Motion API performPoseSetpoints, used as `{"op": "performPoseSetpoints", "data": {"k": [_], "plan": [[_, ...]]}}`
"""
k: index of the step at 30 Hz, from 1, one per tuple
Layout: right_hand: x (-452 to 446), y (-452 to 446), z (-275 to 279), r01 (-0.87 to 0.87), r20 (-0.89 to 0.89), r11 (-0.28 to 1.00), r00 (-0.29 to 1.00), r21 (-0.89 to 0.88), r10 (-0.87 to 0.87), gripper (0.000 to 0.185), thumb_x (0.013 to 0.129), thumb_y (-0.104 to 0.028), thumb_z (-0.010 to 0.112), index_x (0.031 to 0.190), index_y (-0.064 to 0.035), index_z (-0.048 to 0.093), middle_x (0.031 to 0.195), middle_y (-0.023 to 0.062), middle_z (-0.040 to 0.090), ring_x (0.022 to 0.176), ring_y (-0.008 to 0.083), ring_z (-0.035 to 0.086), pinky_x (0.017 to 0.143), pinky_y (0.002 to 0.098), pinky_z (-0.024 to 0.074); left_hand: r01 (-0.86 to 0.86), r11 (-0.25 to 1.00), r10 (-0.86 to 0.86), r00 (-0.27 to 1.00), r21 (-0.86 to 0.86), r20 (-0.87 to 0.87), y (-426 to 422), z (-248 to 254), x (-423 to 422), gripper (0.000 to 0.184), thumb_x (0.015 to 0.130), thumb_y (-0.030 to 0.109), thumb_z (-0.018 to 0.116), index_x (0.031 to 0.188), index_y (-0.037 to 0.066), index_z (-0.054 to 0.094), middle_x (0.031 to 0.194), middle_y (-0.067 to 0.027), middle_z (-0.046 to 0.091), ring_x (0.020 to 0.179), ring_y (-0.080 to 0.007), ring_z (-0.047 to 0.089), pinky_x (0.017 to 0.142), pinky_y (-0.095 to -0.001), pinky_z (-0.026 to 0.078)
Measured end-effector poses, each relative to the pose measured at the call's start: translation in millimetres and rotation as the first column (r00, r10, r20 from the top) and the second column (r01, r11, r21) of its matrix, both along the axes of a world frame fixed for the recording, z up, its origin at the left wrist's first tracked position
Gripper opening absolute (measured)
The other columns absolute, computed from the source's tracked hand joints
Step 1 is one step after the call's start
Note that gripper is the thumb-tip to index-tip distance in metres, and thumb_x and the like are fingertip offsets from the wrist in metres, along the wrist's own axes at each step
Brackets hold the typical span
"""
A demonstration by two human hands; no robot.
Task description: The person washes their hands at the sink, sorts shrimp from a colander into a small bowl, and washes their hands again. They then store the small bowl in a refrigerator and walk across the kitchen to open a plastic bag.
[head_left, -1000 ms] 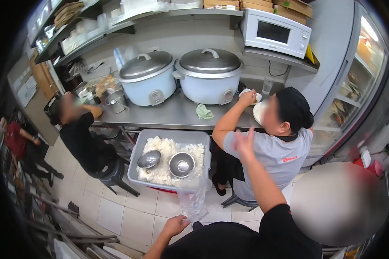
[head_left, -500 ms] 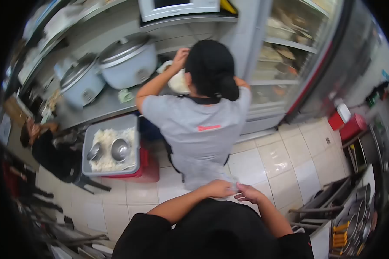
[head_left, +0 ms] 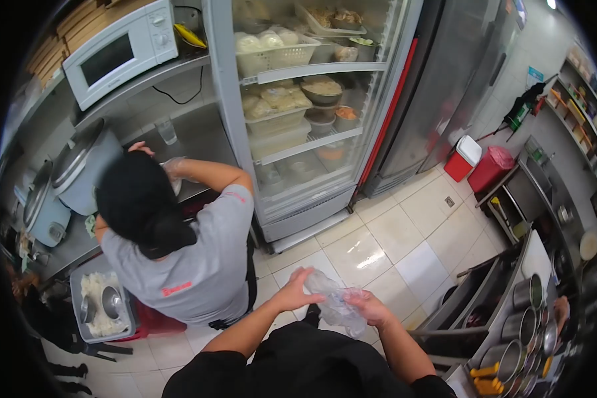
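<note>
A thin, crumpled clear plastic bag stretches between my two hands, in front of my body and above the tiled floor. My left hand grips its left edge with the fingers curled. On the other side, my right hand pinches the plastic between thumb and fingers. The bag's contents, if any, cannot be made out.
A co-worker in a grey shirt stands close at left by a steel counter. Ahead is a glass-door fridge with food containers. A tub of rice is at left. Pots stand at right.
My view has swung right, bringing the fridge to the middle. My hands have moved apart, and the plastic is now spread between them.
</note>
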State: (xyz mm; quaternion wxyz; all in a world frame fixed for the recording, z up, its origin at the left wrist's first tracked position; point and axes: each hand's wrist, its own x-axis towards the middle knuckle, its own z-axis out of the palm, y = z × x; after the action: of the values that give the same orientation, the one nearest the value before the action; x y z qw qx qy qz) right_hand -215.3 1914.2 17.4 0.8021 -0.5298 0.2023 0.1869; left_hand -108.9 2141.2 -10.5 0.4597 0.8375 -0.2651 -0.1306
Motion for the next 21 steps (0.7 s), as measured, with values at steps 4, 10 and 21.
{"op": "performPoseSetpoints", "data": {"k": [4,10,21], "plan": [[45.7,-81.1,-4.1,-0.031,-0.068,0.997,0.997,-0.074,0.026,0.034,0.095,-0.024,0.061,0.12,-0.0005,0.061,0.102,0.0051,0.066,0.097,0.0152,0.06,0.083,0.0303,0.0497,0.274,0.96,-0.27,0.871,-0.052,-0.41,-78.1,0.4,66.9,0.048,0.082,0.044,0.072,0.101,0.001,0.065,0.097,-0.0174,0.068,0.094,-0.0256,0.064,0.086,-0.0352,0.049],[-29.8,-287.7,-120.1,0.144,-0.312,0.852,0.889,-0.504,-0.335,0.023,0.093,-0.026,0.059,0.097,-0.0031,0.06,0.076,0.0042,0.057,0.063,0.0158,0.056,0.055,0.03,0.0482,0.182,0.983,-0.172,0.966,0.036,-0.19,-213.5,49.3,139.2,0.048,0.084,0.043,0.07,0.099,-0.001,0.059,0.096,-0.0194,0.067,0.094,-0.0283,0.065,0.083,-0.0372,0.05],[-18.4,-630.4,-291.7,-0.901,-0.778,0.04,0.395,-0.432,0.489,0.026,0.088,-0.025,0.06,0.108,-0.0078,0.06,0.075,0.0072,0.069,0.07,0.0216,0.068,0.062,0.0393,0.0524,-0.411,0.622,0.73,0.612,0.666,-0.304,-194.7,-134.5,116.6,0.077,0.084,0.055,0.061,0.136,0.0,0.046,0.133,-0.0231,0.054,0.125,-0.0362,0.052,0.104,-0.0419,0.042]]}}
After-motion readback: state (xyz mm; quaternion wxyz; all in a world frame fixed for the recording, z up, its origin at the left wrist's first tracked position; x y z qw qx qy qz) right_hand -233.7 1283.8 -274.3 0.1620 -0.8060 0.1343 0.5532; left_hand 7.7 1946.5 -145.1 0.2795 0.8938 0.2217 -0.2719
